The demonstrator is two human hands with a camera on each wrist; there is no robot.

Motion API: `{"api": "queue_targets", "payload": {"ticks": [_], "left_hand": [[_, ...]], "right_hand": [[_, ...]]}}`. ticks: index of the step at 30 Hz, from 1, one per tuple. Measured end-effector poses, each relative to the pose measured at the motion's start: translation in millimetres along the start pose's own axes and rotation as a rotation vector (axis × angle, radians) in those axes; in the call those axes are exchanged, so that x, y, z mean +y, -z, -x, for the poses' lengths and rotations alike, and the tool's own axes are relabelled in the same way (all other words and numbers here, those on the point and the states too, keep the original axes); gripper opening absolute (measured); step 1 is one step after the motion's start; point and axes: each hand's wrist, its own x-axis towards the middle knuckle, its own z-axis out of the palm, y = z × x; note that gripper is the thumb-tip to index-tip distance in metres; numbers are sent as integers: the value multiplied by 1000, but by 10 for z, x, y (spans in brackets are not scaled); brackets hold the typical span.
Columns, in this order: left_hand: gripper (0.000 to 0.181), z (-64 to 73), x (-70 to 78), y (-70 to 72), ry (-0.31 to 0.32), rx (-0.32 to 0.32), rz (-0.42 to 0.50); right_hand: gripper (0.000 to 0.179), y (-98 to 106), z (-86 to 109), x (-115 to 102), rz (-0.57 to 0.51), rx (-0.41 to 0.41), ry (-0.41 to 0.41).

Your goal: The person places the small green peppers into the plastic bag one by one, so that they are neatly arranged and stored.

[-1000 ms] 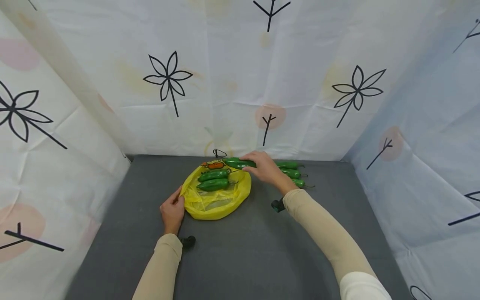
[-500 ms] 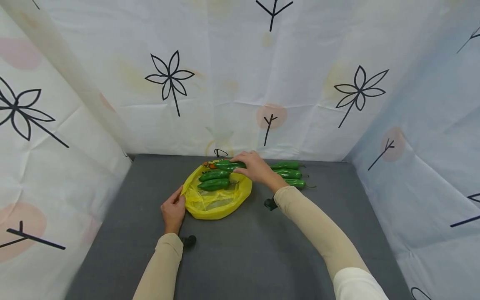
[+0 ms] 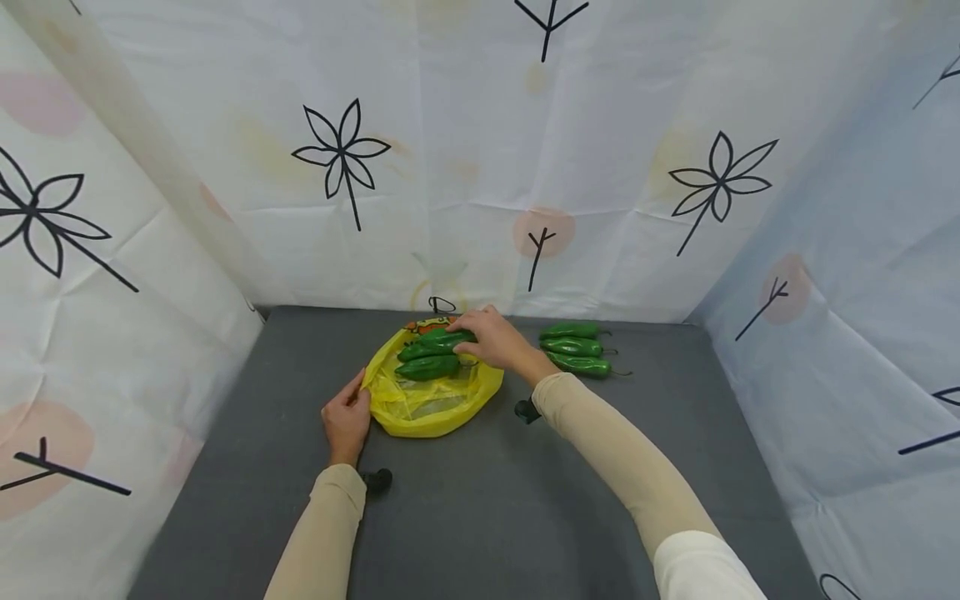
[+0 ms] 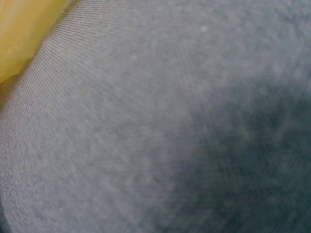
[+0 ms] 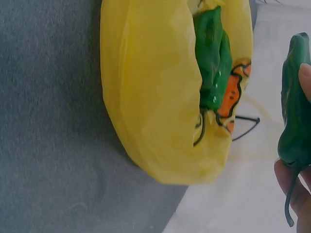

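A yellow plastic bag [image 3: 417, 425] with an orange print lies spread on the grey table, its mouth facing up. Two green chili peppers [image 3: 426, 367] rest inside it, side by side; the right wrist view shows these peppers [image 5: 208, 58] past the bag's near wall. My left hand [image 3: 347, 423] pinches the bag's left rim. Above the bag's far part, my right hand [image 3: 497, 342] holds another green chili pepper [image 5: 294, 107], with fingertips and thumb around its body and the stem hanging free. The left wrist view catches only a corner of the bag [image 4: 24, 34].
Three more green chili peppers [image 3: 576, 346] lie in a stack of rows on the table [image 3: 480, 500], right of the bag. White patterned cloth [image 3: 465, 167] stands behind the table and on both sides. A small dark camera [image 3: 378, 481] sits at each wrist.
My right hand has moved left with its pepper, from the bag's right edge to over the peppers inside. The left hand stays on the rim. The peppers at right are now uncovered.
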Motion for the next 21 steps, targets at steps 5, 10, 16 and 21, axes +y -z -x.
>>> {"api": "queue_targets", "payload": {"ticks": [5, 10, 16, 21], "left_hand": [[39, -7, -6, 7, 0, -1, -8], [39, -6, -18, 17, 7, -2, -10], [38, -6, -29, 18, 7, -7, -5], [37, -7, -22, 21, -2, -8, -2]], "right_hand": [[43, -59, -57, -111, 17, -36, 3], [43, -132, -135, -189, 19, -64, -2], [43, -195, -209, -256, 8, -80, 28], [41, -229, -241, -303, 8, -86, 34]]}}
